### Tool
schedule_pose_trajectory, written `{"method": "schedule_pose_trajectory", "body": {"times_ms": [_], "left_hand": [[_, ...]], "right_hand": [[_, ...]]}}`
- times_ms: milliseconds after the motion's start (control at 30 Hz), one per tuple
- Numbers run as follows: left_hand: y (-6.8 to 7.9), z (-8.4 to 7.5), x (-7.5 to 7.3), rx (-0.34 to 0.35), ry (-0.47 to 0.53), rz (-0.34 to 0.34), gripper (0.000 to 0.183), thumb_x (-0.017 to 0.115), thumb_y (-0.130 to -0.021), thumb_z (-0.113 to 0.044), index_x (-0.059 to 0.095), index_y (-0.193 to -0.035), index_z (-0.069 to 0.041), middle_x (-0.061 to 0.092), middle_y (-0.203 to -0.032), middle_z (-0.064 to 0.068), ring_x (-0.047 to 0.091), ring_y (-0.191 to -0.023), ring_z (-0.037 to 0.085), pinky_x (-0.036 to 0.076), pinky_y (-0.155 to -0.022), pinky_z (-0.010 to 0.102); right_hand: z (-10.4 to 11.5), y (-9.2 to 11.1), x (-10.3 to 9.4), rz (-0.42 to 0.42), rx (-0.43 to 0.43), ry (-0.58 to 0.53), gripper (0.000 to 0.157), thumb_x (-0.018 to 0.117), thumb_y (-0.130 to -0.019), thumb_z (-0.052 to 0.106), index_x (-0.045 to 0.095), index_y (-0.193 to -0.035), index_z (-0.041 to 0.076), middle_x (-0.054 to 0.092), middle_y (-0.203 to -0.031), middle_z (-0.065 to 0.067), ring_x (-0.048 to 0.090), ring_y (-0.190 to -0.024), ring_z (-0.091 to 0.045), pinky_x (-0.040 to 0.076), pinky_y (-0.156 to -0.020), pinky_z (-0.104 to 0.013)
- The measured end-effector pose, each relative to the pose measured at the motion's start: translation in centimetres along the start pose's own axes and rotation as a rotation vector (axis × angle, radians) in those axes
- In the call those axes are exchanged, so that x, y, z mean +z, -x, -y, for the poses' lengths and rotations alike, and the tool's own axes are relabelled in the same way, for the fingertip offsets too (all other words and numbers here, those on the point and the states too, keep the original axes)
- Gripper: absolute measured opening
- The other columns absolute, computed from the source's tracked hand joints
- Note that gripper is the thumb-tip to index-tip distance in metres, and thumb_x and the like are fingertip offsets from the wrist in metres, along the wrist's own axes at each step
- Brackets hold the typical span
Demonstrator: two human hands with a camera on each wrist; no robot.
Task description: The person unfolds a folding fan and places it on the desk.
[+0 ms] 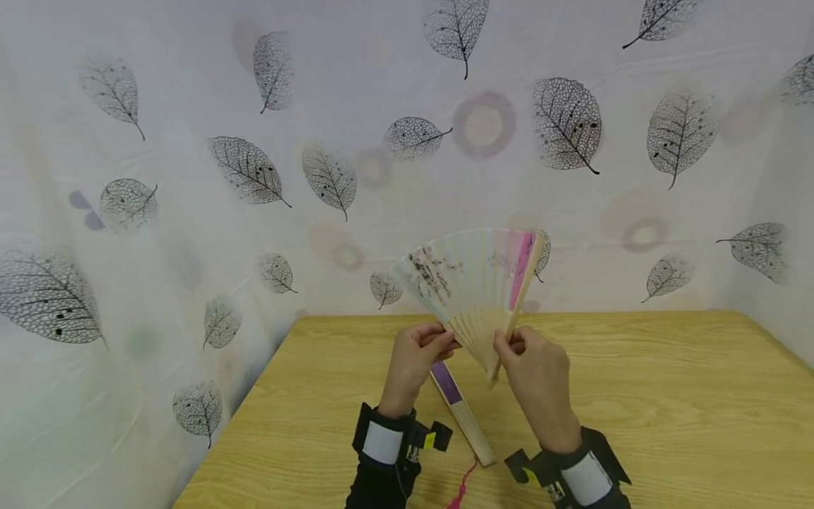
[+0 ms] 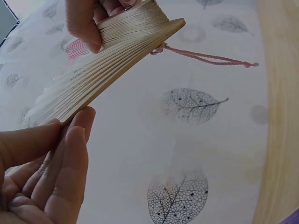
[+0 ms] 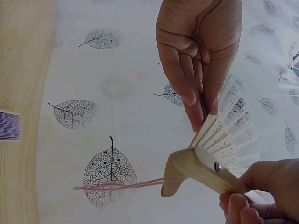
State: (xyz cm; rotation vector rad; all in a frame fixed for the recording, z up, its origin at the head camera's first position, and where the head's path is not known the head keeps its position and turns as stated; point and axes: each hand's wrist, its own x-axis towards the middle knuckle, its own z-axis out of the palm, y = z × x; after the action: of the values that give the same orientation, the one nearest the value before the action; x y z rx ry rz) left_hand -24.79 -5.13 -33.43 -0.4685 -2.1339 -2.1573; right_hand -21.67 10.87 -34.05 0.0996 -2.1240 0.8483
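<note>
A folding fan (image 1: pixel 473 283) is held up, partly spread, above the far part of the table in the head view. Its leaf is pale with a dark printed pattern, and one side is pink. My left hand (image 1: pixel 416 357) pinches the left outer rib between thumb and fingers. On the opposite side, my right hand (image 1: pixel 537 371) grips the other outer rib (image 3: pixel 217 175) near the pivot. A pink cord (image 2: pixel 210 57) hangs from the pivot end. Below the hands lies a second, closed fan (image 1: pixel 467 417) with a purple leaf and a pink tassel (image 1: pixel 459 495).
The wooden table (image 1: pixel 668 403) reaches back to a white curtain (image 1: pixel 356 85) printed with dark leaf shapes. This curtain also runs along the left side. Black straps with small camera mounts (image 1: pixel 429 438) sit on both wrists.
</note>
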Motion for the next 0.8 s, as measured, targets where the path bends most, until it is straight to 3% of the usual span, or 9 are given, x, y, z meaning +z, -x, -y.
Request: {"method": "schedule_pose_trajectory", "body": {"times_ms": [367,600,800], "left_hand": [[-0.04,-0.06,-0.11,-0.005,-0.012,-0.003,0.029,0.058,-0.084,-0.014,0.060,-0.099,0.010,0.065,-0.095,0.026,0.062,-0.086,0.028,0.054,-0.073,0.028],[0.06,-0.19,-0.33,-0.018,-0.014,-0.012,0.029,0.058,-0.084,-0.014,0.060,-0.101,0.009,0.065,-0.096,0.024,0.063,-0.083,0.021,0.054,-0.074,0.029],[0.09,-0.26,-0.37,-0.022,-0.003,-0.013,0.029,0.058,-0.084,-0.015,0.060,-0.101,0.009,0.065,-0.096,0.024,0.063,-0.084,0.021,0.054,-0.074,0.028]], "right_hand": [[-0.13,-0.08,-0.10,0.007,0.016,0.005,0.024,0.062,-0.078,0.016,0.057,-0.060,0.001,0.055,-0.049,-0.006,0.036,-0.040,-0.007,0.033,-0.034,-0.025],[-0.12,-0.13,-0.25,0.076,0.055,-0.004,0.032,0.060,-0.083,0.026,0.062,-0.064,0.001,0.059,-0.053,-0.006,0.043,-0.043,-0.007,0.039,-0.038,-0.027],[-0.20,-0.19,-0.30,0.104,0.069,-0.017,0.030,0.059,-0.083,0.023,0.062,-0.063,0.001,0.056,-0.051,-0.004,0.041,-0.043,-0.007,0.038,-0.037,-0.025]]}}
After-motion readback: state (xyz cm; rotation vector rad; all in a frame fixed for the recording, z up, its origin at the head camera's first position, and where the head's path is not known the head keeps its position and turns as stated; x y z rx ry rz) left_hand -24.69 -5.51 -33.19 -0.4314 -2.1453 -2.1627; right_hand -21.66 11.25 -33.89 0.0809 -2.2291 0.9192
